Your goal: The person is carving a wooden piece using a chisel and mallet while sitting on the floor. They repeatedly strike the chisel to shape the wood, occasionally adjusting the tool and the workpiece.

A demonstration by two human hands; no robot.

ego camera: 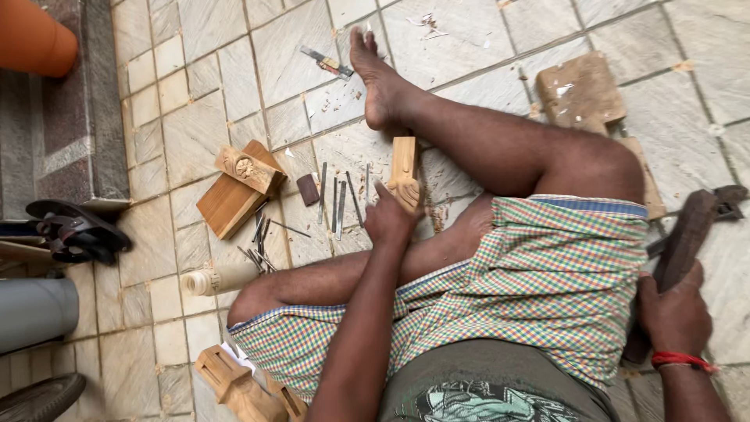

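While the left hand (pixel 388 217) grasps a carved wooden block (pixel 404 172) at centre frame, the right hand (pixel 673 312) clenches a dark wooden mallet (pixel 687 238) at right.

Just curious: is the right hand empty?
No, the right hand grips a dark wooden mallet out to the side.

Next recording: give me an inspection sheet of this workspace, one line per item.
Surface: tiled floor, with wood chips scattered on it.
Job's things: carved wooden piece propped against the leg; dark wooden mallet.
Clutter: row of chisels, carved block lying on a flat board, turned wooden post, wooden block, more carved pieces.
Hands: left hand touches the carved wooden piece; right hand grips the mallet.
Cables: nothing seen.
Surroundings: sandals, grey pipe, orange pot.
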